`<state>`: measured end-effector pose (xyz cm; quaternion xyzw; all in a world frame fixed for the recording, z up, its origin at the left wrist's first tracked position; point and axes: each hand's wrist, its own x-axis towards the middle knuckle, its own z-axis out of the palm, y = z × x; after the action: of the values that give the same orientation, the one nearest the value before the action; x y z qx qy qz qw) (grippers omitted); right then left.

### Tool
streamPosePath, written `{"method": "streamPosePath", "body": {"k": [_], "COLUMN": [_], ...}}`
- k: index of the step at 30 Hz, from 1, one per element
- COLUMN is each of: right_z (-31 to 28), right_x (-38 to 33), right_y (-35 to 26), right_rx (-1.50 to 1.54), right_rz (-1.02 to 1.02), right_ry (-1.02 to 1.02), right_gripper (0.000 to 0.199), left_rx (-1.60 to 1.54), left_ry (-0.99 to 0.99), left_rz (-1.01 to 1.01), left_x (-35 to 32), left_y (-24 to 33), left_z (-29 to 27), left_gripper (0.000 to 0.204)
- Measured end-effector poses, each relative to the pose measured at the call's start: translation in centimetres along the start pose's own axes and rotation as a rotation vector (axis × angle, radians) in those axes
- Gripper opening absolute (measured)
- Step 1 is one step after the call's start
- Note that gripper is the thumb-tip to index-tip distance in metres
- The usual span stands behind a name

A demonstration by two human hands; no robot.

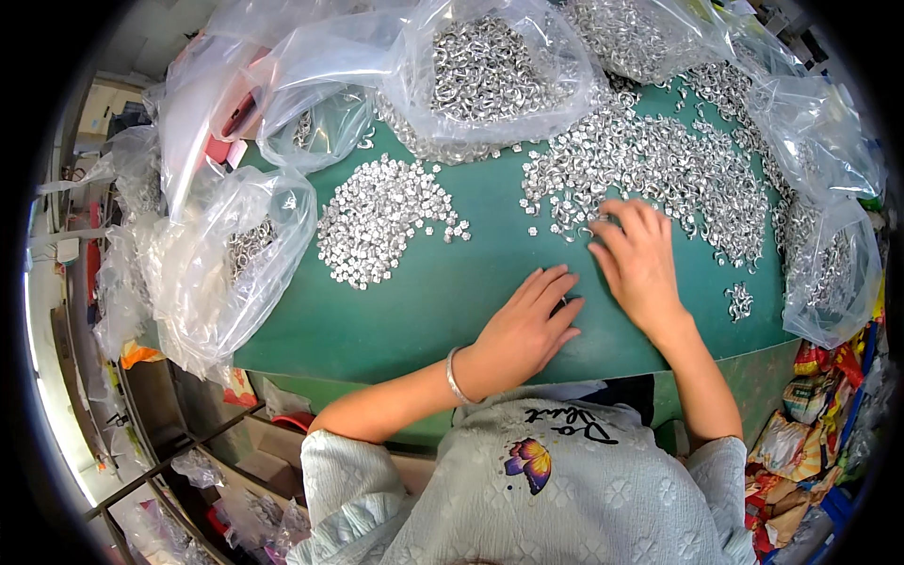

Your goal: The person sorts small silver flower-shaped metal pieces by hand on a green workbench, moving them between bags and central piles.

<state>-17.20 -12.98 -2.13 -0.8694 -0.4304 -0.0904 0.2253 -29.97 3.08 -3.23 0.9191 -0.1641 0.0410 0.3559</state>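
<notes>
My right hand (638, 261) is at the front edge of a large pile of small silvery metal pieces (664, 165), its fingertips touching the nearest pieces. The thumb stands apart from the bent fingers, and no piece shows between them. My left hand (524, 331), with a silver bangle (454, 377) at the wrist, hovers over or rests on the green tabletop to its left. Its fingers curl toward the thumb around a small dark thing (562, 306) that I cannot make out. Farther left lies a separate heap of small silvery flower-shaped pieces (377, 218).
A clear plastic bag (494, 75) full of metal pieces stands at the back. More bags line the left (226, 273) and right (833, 264) edges. A small cluster of pieces (739, 301) lies at the right on the green tabletop (405, 325). Colourful packages (800, 424) are below right.
</notes>
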Motion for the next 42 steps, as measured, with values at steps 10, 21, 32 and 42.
{"method": "streamPosePath", "body": {"k": [10,21,32,42], "right_z": [-0.6,0.0,-0.4,-2.0], "right_x": [1.2,0.5,-0.3,-3.3], "right_y": [-0.3,0.6,0.9,0.4], "right_rx": [0.215,0.166,0.233,0.116], "right_rz": [-0.010,-0.006,0.041,0.050], "right_ry": [-0.016,0.007,-0.031,-0.100], "right_gripper": [0.027,0.024,0.017,0.014], "left_rx": [0.253,0.161,0.070,0.241], "left_ry": [0.013,0.054,0.092,0.118], "left_rz": [0.034,0.029,-0.084,-0.034], "left_x": [2.5,1.9,0.5,5.6], "left_y": [-1.1,-0.1,-1.2,-3.3], "left_z": [-0.9,-1.0,-2.2,-1.4], "left_gripper": [0.043,0.040,0.039,0.030]}}
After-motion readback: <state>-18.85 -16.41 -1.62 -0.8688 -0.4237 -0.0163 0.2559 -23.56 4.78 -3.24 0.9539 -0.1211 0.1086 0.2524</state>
